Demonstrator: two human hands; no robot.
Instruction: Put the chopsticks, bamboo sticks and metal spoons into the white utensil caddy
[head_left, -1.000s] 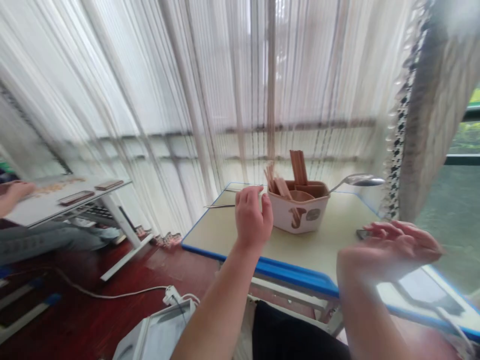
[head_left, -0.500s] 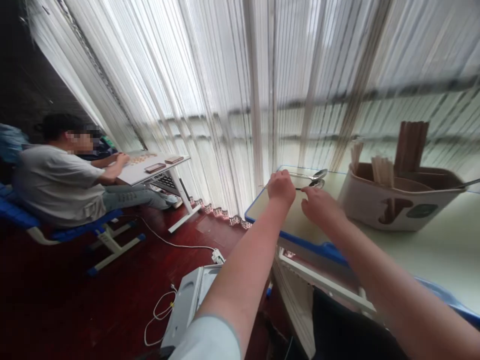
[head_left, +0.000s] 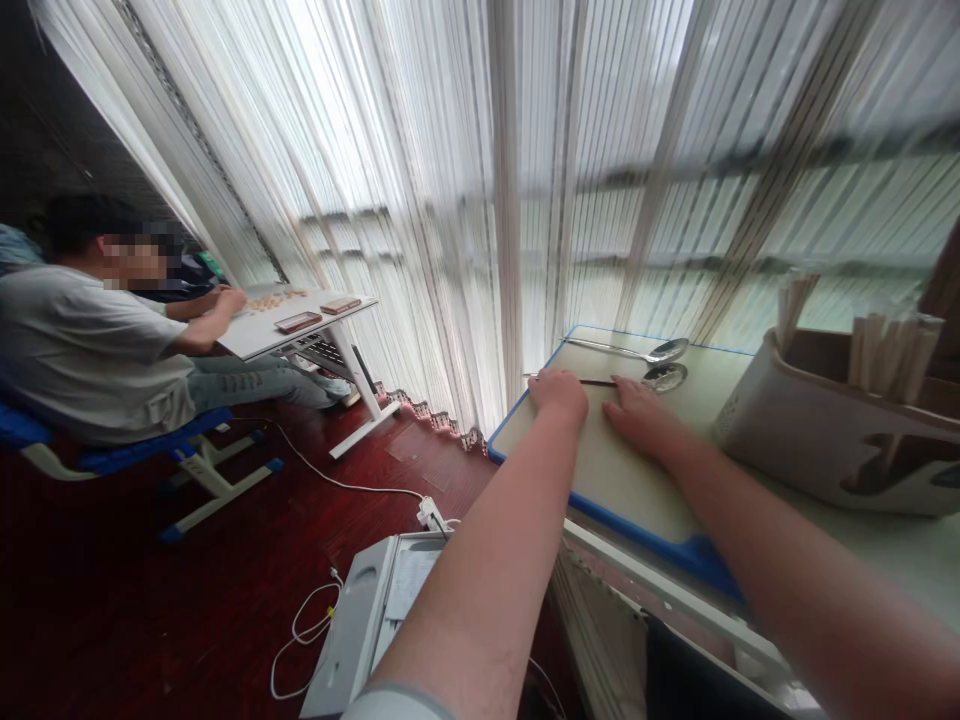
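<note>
A slotted spoon point(head_left: 665, 377) lies low over the near left part of the table, its bowl pointing right and seemingly pierced. My left hand point(head_left: 561, 396) is closed round the left end of its thin handle, the tip showing past the fingers. Nearer the bowl, my right hand point(head_left: 639, 415) has its fingertips on the dark stretch of the same handle; its grip is partly hidden. Just behind, a plain silver spoon point(head_left: 667, 351) rests alongside, roughly parallel and touched by neither hand.
On the right of the blue-edged table point(head_left: 637, 478) stands a pale bin point(head_left: 810, 430) holding wrapped chopsticks point(head_left: 892, 355). Sheer curtains point(head_left: 450, 200) hang behind. At left a person point(head_left: 97, 330) sits at a white table point(head_left: 262, 335). A grey case point(head_left: 349, 610) and cables lie below.
My view has swung slightly, shifting the bin rightward. Both hands have lowered the slotted spoon towards the tabletop, and its bowl and the plain spoon now show more fully.
</note>
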